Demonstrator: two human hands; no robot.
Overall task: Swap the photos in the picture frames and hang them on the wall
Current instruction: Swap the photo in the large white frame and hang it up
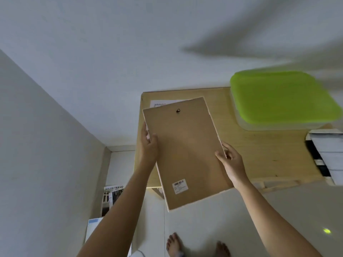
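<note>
Two grips on one picture frame [185, 153], seen from its back.

- Frame: tall rectangle, back toward the camera. Plain brown fibreboard backing, smooth and matt. A thin pale rim shows along the left, right and bottom edges. Photo side hidden.
- Hanger [178, 110]: small, black, triangular, fixed near the top edge of the backing, roughly centred.
- Sticker [180, 186]: white barcode label low on the backing, left of centre, set slightly askew. Print too small to read.
- Position: the frame is tilted, top leaning left. Its upper part lies over the near left part of the wooden worktop [259, 145]; its lower part juts past the worktop's front edge, over the floor [222, 216]. Cannot tell whether it touches the wood.
- Left grip [148, 140]: clasps the frame's left edge about a third of the way down, thumb on the backing, fingers behind.
- Right grip [230, 160]: clasps the right edge lower down, thumb pressed on the backing, fingers curled round the rim.
- White printed sheet [163, 103] lies on the worktop, mostly covered by the frame's top.
- Clear container with a lime-green lid [284, 97] sits at the worktop's far right, blurred.
- Black-and-white printed item [326, 158] overhangs the right end of the worktop.
- Magazine reading "HILUX TRAVO" [112, 199] is on the floor by the left wall.
- Bare feet [174, 243] at the bottom edge of the view.
</note>
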